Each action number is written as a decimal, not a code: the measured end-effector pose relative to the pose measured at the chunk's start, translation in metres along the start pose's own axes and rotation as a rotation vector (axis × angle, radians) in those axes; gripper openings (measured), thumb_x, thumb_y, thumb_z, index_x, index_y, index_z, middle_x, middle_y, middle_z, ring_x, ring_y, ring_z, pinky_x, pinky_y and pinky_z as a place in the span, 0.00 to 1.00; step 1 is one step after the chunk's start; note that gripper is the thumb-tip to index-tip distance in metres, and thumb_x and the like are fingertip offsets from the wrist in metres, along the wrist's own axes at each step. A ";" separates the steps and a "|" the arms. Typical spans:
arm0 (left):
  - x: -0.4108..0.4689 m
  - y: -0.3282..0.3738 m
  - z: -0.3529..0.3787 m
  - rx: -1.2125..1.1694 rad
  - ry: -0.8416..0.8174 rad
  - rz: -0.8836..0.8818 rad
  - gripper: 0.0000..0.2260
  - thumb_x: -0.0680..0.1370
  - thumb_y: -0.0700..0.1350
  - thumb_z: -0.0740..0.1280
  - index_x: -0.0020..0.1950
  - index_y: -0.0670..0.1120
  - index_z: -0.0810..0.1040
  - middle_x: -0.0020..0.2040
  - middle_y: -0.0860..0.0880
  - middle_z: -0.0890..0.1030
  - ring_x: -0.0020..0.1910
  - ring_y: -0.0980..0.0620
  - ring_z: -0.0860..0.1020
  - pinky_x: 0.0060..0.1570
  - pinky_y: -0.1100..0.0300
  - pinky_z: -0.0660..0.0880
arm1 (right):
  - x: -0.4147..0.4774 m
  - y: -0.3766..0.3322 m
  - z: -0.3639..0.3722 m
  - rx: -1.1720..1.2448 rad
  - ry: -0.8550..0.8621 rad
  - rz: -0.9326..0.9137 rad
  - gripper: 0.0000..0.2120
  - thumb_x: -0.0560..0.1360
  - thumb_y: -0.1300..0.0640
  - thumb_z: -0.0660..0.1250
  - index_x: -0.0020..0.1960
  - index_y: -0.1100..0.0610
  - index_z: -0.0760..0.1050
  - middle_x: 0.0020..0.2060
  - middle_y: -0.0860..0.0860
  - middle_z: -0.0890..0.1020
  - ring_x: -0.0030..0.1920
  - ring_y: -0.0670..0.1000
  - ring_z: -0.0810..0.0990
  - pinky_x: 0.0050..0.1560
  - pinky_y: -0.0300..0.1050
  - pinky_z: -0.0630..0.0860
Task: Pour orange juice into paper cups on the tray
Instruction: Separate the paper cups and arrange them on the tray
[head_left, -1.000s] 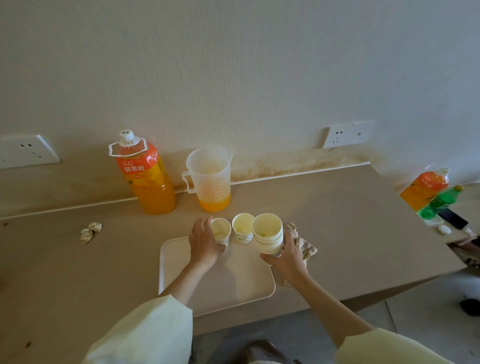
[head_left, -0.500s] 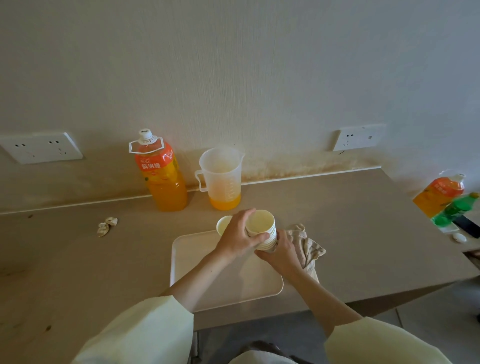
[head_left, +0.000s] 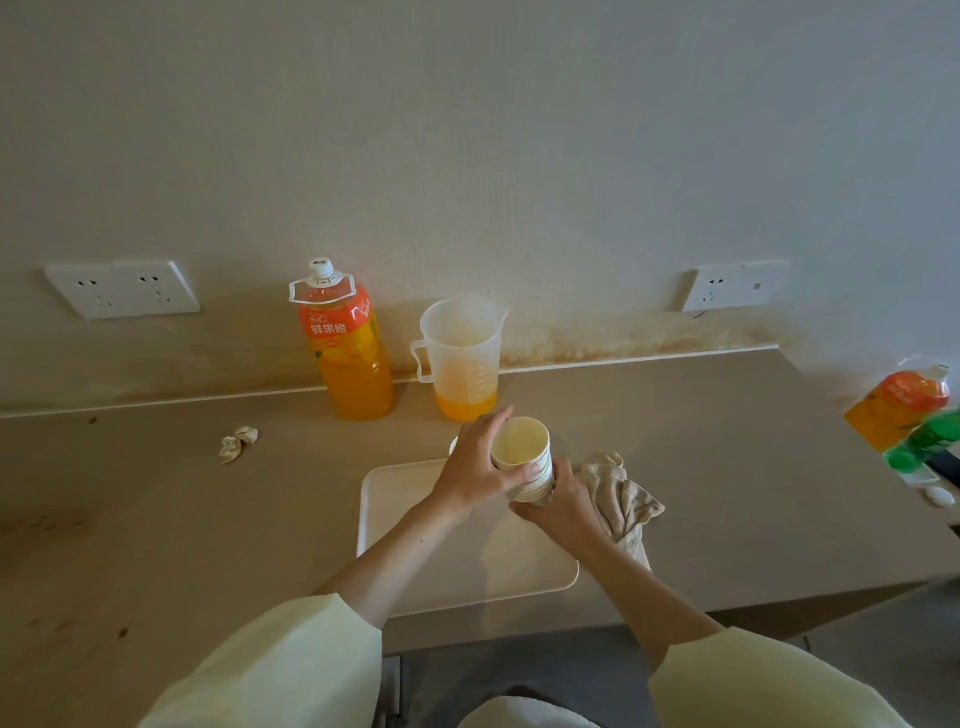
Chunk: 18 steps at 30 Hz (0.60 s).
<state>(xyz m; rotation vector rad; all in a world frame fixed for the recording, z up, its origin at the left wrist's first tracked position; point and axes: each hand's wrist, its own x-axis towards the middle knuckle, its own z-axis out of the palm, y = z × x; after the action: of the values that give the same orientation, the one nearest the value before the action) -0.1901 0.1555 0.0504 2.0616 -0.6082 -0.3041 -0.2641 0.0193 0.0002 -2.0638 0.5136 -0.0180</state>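
Gripping one cup stack (head_left: 525, 454) over one tray (head_left: 395, 501), left hand (head_left: 475, 467) and right hand (head_left: 566, 514) curl fingers (head_left: 496, 422) round it.

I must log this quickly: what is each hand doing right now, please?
Left hand: grips the top of the stack of paper cups.
Right hand: holds the same stack from below.

A plain room with a counter (head_left: 156, 519) against a papered wall (head_left: 467, 156), sockets (head_left: 122, 289), juice bottle (head_left: 345, 345) and jug (head_left: 462, 358): seemingly a home or pantry
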 end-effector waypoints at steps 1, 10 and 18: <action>-0.002 0.000 -0.002 0.018 0.010 0.007 0.41 0.65 0.63 0.69 0.75 0.51 0.62 0.70 0.54 0.68 0.70 0.55 0.62 0.66 0.61 0.59 | 0.001 -0.001 0.002 -0.002 0.000 0.000 0.31 0.67 0.56 0.79 0.64 0.58 0.67 0.48 0.48 0.78 0.48 0.49 0.78 0.45 0.38 0.72; -0.016 -0.001 -0.024 0.032 0.166 0.020 0.43 0.60 0.62 0.68 0.73 0.49 0.63 0.60 0.56 0.71 0.60 0.55 0.63 0.58 0.68 0.58 | 0.005 -0.019 0.024 -0.032 -0.026 -0.055 0.31 0.63 0.55 0.81 0.60 0.56 0.68 0.47 0.50 0.80 0.50 0.54 0.80 0.50 0.50 0.77; -0.019 -0.019 -0.041 -0.039 0.140 -0.047 0.37 0.63 0.58 0.74 0.67 0.54 0.63 0.60 0.53 0.73 0.60 0.53 0.71 0.58 0.59 0.69 | 0.003 -0.018 0.033 -0.033 -0.071 -0.119 0.31 0.64 0.61 0.81 0.59 0.55 0.67 0.44 0.41 0.70 0.45 0.43 0.74 0.53 0.46 0.76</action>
<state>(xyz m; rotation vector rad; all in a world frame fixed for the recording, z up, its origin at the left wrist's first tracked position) -0.1828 0.2038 0.0559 2.0424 -0.4665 -0.1948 -0.2476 0.0527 -0.0027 -2.1165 0.3495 -0.0066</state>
